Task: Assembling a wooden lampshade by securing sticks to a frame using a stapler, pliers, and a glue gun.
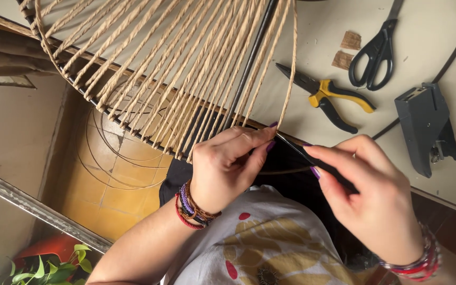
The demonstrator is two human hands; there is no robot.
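Pinching the black metal frame rim (312,161) at the worktop (312,63) edge, your left hand (228,163) closes on it where the last tan cord strand (290,68) comes down, while your right hand (370,195) grips the rim farther along. Looks like you're mid-wrap, and the coming turn wants that strand kept taut. Rim runs diagonally, upper left to lower right; cords fan up away from you. Beyond them lie pliers (325,97), scissors (376,47) and a grey stapler (427,126).

Purple nails; braided red-purple-brown bracelets on left wrist (193,208); red-silver bangles on right wrist (415,261); white printed shirt (270,237).
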